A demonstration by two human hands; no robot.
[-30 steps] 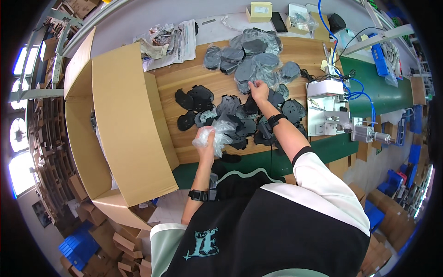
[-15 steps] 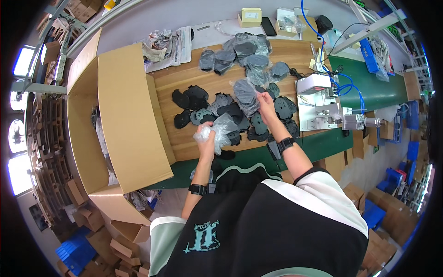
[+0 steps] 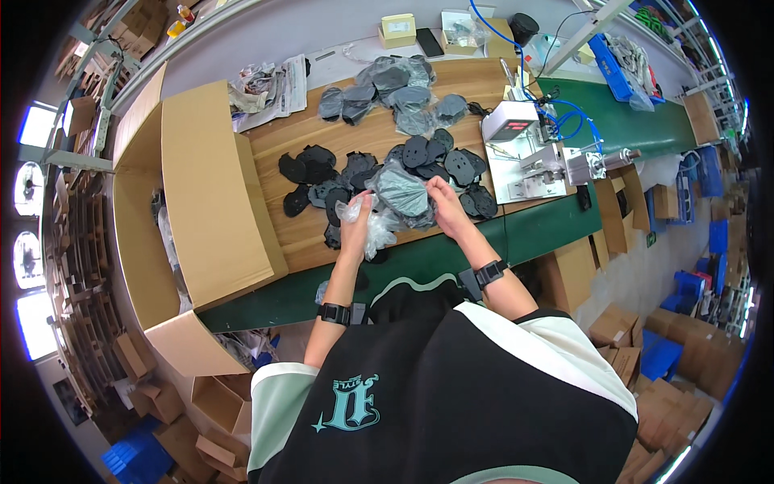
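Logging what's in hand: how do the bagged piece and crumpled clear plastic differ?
The bagged piece looks grey; the clear plastic looks whitish. The bagged piece is broad and rounded; the clear plastic is a crumpled wad. The right hand grips the bagged piece; the left hand holds the clear plastic. Both show shiny film.

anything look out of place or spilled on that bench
Nothing looks clearly spilled or broken. The loose dark parts lie jumbled and overlapping on the wooden board, so they look untidy, and the paper pile beside the cardboard box is rumpled.
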